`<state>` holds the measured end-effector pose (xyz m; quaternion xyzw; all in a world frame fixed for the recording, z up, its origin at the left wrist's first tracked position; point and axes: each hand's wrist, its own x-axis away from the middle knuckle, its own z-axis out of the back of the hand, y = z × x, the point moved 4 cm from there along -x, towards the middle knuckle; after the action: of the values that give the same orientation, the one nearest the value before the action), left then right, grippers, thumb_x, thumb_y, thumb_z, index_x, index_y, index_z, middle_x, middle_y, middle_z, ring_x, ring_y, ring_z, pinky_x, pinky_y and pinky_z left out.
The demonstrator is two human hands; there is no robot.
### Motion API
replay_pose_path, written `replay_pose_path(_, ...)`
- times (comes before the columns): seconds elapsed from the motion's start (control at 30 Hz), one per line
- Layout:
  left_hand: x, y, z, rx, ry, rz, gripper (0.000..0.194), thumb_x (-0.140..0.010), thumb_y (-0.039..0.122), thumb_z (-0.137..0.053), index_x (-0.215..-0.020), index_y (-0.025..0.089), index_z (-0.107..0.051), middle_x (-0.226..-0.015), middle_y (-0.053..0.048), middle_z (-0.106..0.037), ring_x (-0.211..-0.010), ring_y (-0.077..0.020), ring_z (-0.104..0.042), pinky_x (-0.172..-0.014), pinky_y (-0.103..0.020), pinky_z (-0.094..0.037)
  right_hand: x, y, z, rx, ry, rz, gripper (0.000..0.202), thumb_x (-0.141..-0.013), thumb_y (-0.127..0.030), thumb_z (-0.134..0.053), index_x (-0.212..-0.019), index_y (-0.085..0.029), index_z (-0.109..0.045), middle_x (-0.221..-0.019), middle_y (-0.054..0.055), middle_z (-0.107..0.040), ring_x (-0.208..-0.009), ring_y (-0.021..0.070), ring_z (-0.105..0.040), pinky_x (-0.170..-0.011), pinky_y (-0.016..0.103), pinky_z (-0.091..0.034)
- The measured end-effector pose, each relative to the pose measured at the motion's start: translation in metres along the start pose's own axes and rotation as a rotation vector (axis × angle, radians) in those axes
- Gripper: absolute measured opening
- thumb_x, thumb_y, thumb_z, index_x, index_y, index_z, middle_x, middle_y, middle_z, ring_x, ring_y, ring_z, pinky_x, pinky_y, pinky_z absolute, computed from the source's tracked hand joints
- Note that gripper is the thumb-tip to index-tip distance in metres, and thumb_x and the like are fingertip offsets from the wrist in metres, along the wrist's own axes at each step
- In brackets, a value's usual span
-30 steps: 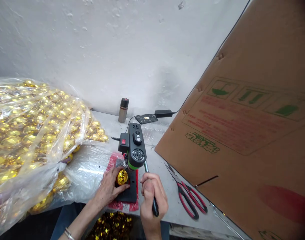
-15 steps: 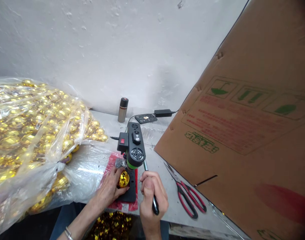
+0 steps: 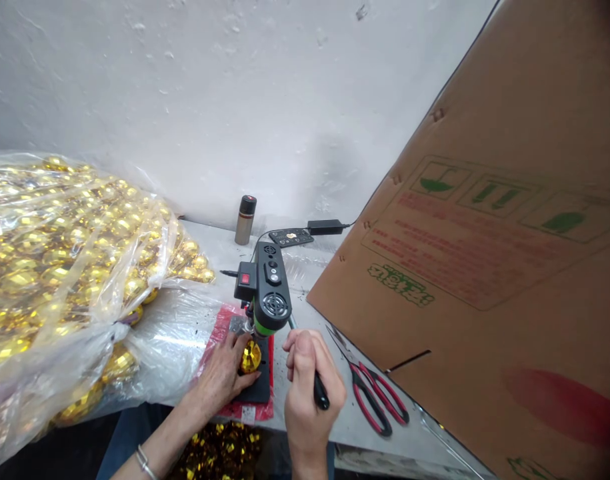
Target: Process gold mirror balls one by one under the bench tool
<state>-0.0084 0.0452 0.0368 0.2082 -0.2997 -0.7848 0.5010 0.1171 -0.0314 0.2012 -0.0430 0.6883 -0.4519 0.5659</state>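
My left hand [image 3: 225,373] has its thumb and fingers closed around a shiny gold faceted ball [image 3: 251,357]. That ball sits on the black base [image 3: 257,392] of a small bench drill press, under its head. The black drill press [image 3: 273,287] has a green ring at its lower end and a red switch on its left side. My right hand [image 3: 312,387] is wrapped round the press's lever handle [image 3: 321,393], whose black grip pokes out below the fist. Red plastic sheeting [image 3: 219,333] lies beneath the base. The drill tip is hidden.
On the left bulges a clear plastic bag [image 3: 99,287] full of gold balls. Red-and-black scissors [image 3: 372,390] lie right of my right hand, beside a large cardboard box [image 3: 465,267]. Behind stand a spray can [image 3: 245,220], a phone-like slab [image 3: 291,237] and a black power adapter [image 3: 325,227].
My right hand has shifted slightly right and up with the lever handle, whose grip now points more to the right. My left hand still holds the ball in nearly the same place.
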Motion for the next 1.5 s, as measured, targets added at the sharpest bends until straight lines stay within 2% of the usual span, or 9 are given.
replay_pose_path(0.2, -0.002, 0.0, 0.004, -0.023, -0.035, 0.02, 0.061, -0.087, 0.031, -0.077, -0.144, 0.019, -0.059, -0.132, -0.018, -0.067, -0.122, -0.0394, -0.069, -0.1, -0.05, -0.057, 0.002, 0.001, 0.001, 0.005, -0.012, 0.0, 0.036, -0.111, -0.017, -0.046, -0.076, -0.023, -0.053, -0.07, -0.005, -0.051, -0.064, 0.0092, -0.053, -0.059, 0.021, -0.042)
replay_pose_path(0.33, -0.003, 0.006, 0.006, -0.086, -0.04, -0.058, 0.055, -0.085, 0.031, -0.08, -0.137, 0.021, -0.064, -0.131, -0.016, -0.068, -0.121, -0.0409, -0.069, -0.101, -0.053, -0.054, 0.004, 0.002, 0.001, 0.0, -0.015, -0.002, 0.035, -0.111, -0.017, -0.046, -0.077, -0.022, -0.053, -0.07, -0.005, -0.051, -0.062, 0.0091, -0.051, -0.057, 0.021, -0.04)
replay_pose_path(0.5, -0.001, -0.003, -0.001, -0.038, 0.093, -0.1, 0.05, -0.088, 0.047, -0.08, -0.131, 0.023, -0.067, -0.123, -0.012, -0.073, -0.119, -0.0385, -0.067, -0.104, -0.055, -0.051, 0.008, 0.004, 0.001, 0.0, -0.019, -0.002, 0.033, -0.111, -0.015, -0.047, -0.079, -0.023, -0.054, -0.074, -0.004, -0.053, -0.064, 0.0092, -0.053, -0.058, 0.022, -0.041)
replay_pose_path(0.6, 0.001, -0.012, -0.012, 0.001, 0.183, -0.104, 0.049, -0.09, 0.043, -0.077, -0.134, 0.024, -0.065, -0.12, -0.011, -0.075, -0.114, -0.0347, -0.069, -0.103, -0.052, -0.051, 0.011, 0.006, 0.002, 0.004, -0.023, 0.009, 0.033, -0.11, -0.015, -0.046, -0.08, -0.023, -0.055, -0.074, -0.004, -0.054, -0.065, 0.0096, -0.053, -0.059, 0.022, -0.042)
replay_pose_path(0.7, 0.0, -0.016, -0.02, -0.002, 0.216, -0.136, 0.049, -0.086, 0.038, -0.079, -0.13, 0.023, -0.066, -0.117, -0.01, -0.075, -0.112, -0.0344, -0.07, -0.102, -0.051, -0.05, 0.012, 0.006, 0.003, 0.018, -0.021, 0.011, 0.032, -0.11, -0.014, -0.046, -0.08, -0.022, -0.055, -0.073, -0.004, -0.053, -0.064, 0.0098, -0.053, -0.059, 0.023, -0.042)
replay_pose_path(0.9, -0.004, -0.014, -0.021, 0.021, 0.187, -0.108, 0.052, -0.078, 0.03, -0.081, -0.127, 0.023, -0.066, -0.116, -0.009, -0.076, -0.111, -0.0342, -0.069, -0.103, -0.05, -0.049, 0.02, 0.011, 0.005, 0.053, -0.041, 0.033, 0.03, -0.108, -0.01, -0.045, -0.083, -0.023, -0.057, -0.075, -0.003, -0.054, -0.062, 0.0108, -0.052, -0.055, 0.024, -0.04)
replay_pose_path(1.1, -0.002, -0.011, -0.019, 0.063, 0.151, -0.077, 0.048, -0.079, 0.028, -0.079, -0.124, 0.022, -0.066, -0.117, -0.01, -0.074, -0.112, -0.0349, -0.067, -0.105, -0.052, -0.046, 0.039, 0.031, 0.006, 0.066, -0.051, 0.141, 0.033, -0.106, -0.008, -0.042, -0.079, -0.023, -0.053, -0.074, -0.001, -0.058, -0.066, 0.0129, -0.058, -0.06, 0.025, -0.044)
replay_pose_path(1.23, -0.001, -0.01, -0.019, 0.081, 0.133, -0.055, 0.044, -0.079, 0.028, -0.08, -0.121, 0.021, -0.067, -0.116, -0.01, -0.074, -0.113, -0.0354, -0.066, -0.104, -0.052, -0.046, 0.047, 0.041, 0.006, 0.057, -0.027, 0.151, 0.031, -0.105, -0.009, -0.044, -0.078, -0.023, -0.053, -0.074, -0.002, -0.06, -0.064, 0.0132, -0.059, -0.06, 0.027, -0.045)
replay_pose_path(1.5, 0.001, -0.005, -0.013, 0.096, 0.093, -0.044, 0.043, -0.081, 0.026, -0.078, -0.122, 0.021, -0.066, -0.115, -0.009, -0.072, -0.111, -0.0337, -0.065, -0.103, -0.049, -0.045, 0.04, 0.036, 0.008, 0.052, -0.033, 0.11, 0.033, -0.106, -0.01, -0.045, -0.076, -0.023, -0.052, -0.07, -0.002, -0.055, -0.063, 0.0145, -0.057, -0.058, 0.029, -0.042)
